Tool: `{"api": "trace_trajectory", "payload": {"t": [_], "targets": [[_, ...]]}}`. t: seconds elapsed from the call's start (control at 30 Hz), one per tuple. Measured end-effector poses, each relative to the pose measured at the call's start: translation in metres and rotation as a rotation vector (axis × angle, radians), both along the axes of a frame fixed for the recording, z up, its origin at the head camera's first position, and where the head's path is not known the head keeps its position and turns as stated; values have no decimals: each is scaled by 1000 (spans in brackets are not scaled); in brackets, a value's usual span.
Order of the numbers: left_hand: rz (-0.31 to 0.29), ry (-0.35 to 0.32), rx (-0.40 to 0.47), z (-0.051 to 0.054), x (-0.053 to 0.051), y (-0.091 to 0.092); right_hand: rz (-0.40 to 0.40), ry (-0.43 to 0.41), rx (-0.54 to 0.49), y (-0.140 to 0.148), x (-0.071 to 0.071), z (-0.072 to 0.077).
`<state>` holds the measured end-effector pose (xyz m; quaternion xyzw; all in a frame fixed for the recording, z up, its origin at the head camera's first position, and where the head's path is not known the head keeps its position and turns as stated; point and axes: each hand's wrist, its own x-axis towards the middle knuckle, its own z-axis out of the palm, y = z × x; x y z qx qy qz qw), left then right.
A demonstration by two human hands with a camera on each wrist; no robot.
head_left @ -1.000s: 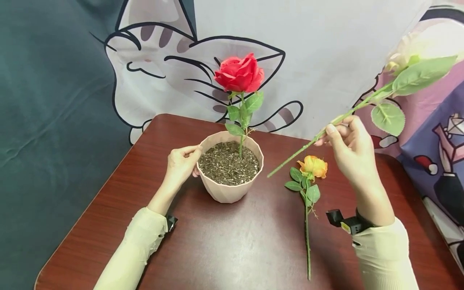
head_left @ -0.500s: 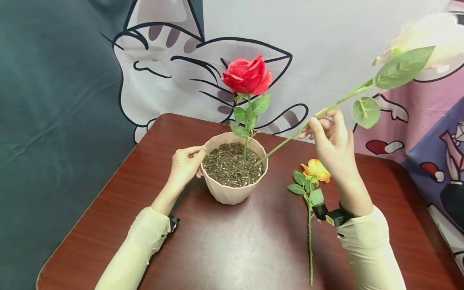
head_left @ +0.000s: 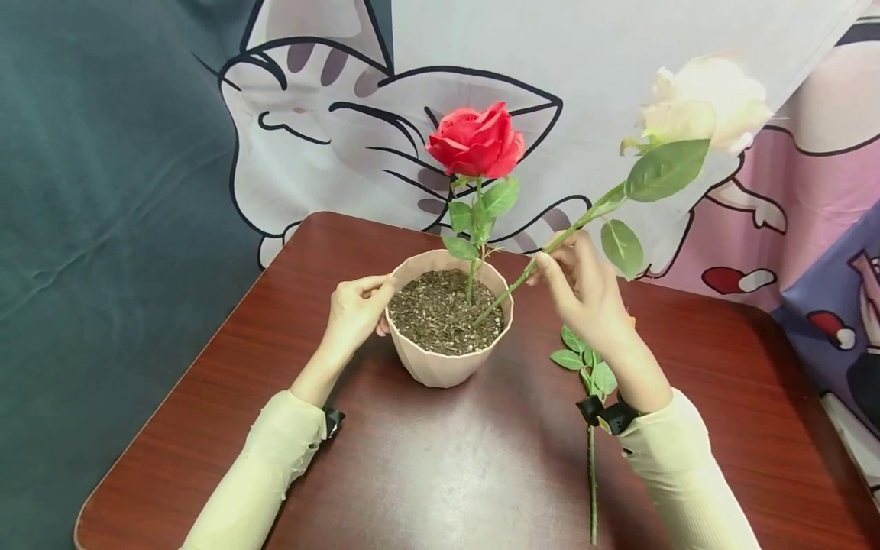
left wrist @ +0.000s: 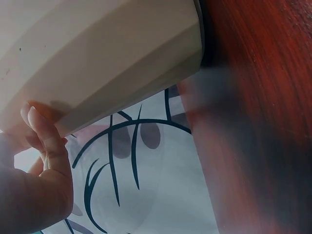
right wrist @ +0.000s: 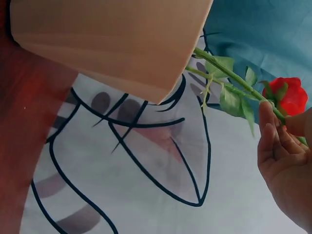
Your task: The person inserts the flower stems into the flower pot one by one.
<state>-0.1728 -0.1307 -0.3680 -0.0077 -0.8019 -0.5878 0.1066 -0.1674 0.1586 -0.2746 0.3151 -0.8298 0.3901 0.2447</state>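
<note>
A pale pink faceted flowerpot [head_left: 440, 370] full of dark soil [head_left: 440, 313] stands on the table. My left hand [head_left: 357, 309] pinches its left rim between thumb and fingers. A red rose [head_left: 476, 141] stands upright in the soil. With thumb and fingers my right hand [head_left: 584, 290] pinches the green stem of a white rose [head_left: 708, 107], right of the pot. That stem slants down to the left, its lower end at the soil, right of the red rose; whether it has entered the soil I cannot tell. The right wrist view shows the hand [right wrist: 287, 151] gripping the stem beyond the rim.
An orange-yellow rose lies on the table, its bloom mostly hidden by the right forearm; its leaves [head_left: 584, 363] and stem [head_left: 593, 489] show. The reddish-brown table [head_left: 206, 428] meets a cloth backdrop with a cartoon cat [head_left: 289, 153] behind it.
My right hand has moved left with the white rose, bringing the stem's lower end from outside the pot's right side to the soil. My left hand still holds the rim.
</note>
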Motion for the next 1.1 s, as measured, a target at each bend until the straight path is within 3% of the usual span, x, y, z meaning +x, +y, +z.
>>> {"api": "trace_trajectory", "payload": {"t": [0.37,0.47,0.57,0.67,0.77,1.1], "targets": [[9,1,4,1,1,-1,22,-133,8,-16,-7,-16],[6,0,6,1,0,0,53,-89,0,-21,-9,-18],[5,1,0,1,0,0,86,36,20,-26,-12,-20],[6,10,-1,2,-1,1,52,176,35,-31,-13,-23],[-3,19,-3,3,-3,1,7,240,31,-37,-11,-27],[-6,24,-3,1,1,-1,-31,215,70,-46,-14,-39]]}}
